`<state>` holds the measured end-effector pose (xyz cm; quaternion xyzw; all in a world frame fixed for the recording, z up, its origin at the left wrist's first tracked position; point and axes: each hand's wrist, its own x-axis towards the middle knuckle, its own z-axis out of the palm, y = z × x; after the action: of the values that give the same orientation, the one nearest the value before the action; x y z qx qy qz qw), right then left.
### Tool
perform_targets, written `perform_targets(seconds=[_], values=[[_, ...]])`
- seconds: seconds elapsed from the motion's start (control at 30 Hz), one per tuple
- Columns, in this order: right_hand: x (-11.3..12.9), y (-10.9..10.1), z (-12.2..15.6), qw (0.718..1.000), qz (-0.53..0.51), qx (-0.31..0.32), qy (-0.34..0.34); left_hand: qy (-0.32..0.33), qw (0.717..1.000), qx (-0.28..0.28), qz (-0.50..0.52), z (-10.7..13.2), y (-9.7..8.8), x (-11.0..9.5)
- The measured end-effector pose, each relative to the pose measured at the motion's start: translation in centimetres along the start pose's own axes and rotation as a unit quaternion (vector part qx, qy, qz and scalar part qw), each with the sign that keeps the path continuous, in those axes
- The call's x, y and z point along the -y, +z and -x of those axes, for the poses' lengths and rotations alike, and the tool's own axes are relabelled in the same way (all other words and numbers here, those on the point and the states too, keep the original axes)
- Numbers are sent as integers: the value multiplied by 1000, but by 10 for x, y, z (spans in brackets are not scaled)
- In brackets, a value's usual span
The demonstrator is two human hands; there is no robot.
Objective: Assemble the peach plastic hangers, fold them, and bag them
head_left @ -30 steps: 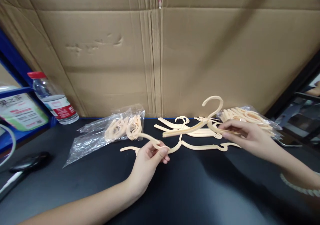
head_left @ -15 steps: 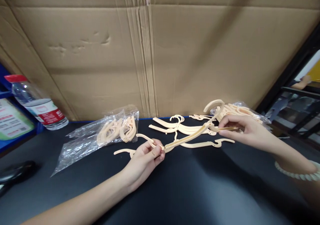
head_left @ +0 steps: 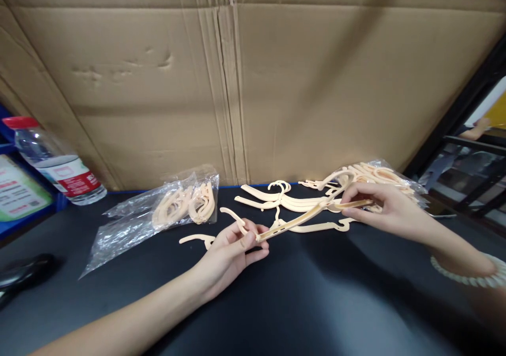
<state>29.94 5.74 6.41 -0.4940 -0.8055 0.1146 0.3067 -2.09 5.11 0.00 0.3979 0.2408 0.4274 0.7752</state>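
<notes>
One hanger (head_left: 294, 223) — hook (head_left: 335, 176) lower now

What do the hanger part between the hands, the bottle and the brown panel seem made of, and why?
Hanger part: probably plastic, satin; smooth, slotted, moulded-looking.
Bottle: likely clear plastic, glossy; see-through with highlights.
Brown panel: apparently cardboard, matte; creases and dents.

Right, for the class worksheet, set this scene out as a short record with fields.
Left hand: pinching a small curved piece at one end of a pale hanger
Right hand: holding that hanger's other arm
Behind the hands: more hangers on a black table
Left side: clear bag holding pale pieces; red-capped bottle
Right side: bagged pale parts
Backdrop: cardboard
</notes>
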Motion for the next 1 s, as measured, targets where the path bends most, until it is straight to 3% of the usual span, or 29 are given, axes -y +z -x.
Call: perform_targets(seconds=[0.57,1.0], values=[[5,5,0,998,-18,-54,-31,15,998,-61,2,-1,5,1],[9,17,1,993,-11,-80,-84,73,982,-172,-36,5,16,5]])
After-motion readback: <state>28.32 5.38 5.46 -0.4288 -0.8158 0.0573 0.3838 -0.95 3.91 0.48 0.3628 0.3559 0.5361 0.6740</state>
